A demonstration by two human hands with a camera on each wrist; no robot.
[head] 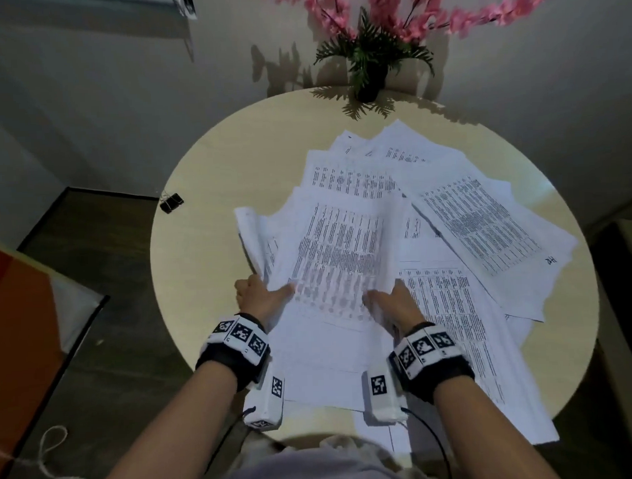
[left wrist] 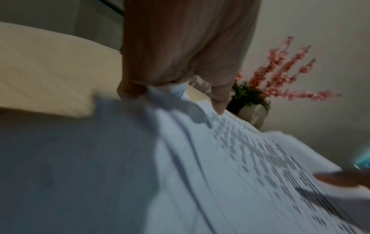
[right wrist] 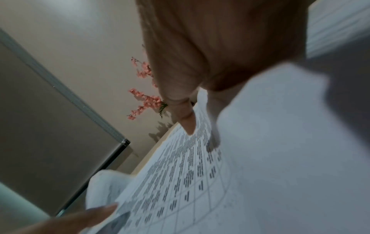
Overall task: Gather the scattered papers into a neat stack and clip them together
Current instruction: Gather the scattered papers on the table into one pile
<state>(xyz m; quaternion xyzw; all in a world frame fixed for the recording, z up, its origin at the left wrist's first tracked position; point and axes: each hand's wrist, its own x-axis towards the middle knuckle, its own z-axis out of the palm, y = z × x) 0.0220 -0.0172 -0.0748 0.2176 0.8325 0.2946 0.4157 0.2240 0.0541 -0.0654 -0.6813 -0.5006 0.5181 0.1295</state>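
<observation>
Left hand is pinching a lifted bundle of printed papers near the round table's front edge. Right hand is seemingly pinching sheets too, thumb on top. Better to be sweeping strays inward and squaring edges. Binder clip is waiting at the left edge.

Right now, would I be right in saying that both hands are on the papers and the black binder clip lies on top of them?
Not quite: the head view shows the binder clip on the bare table, apart from the papers, near the table's left edge. The left hand and right hand are indeed on the papers.
</observation>
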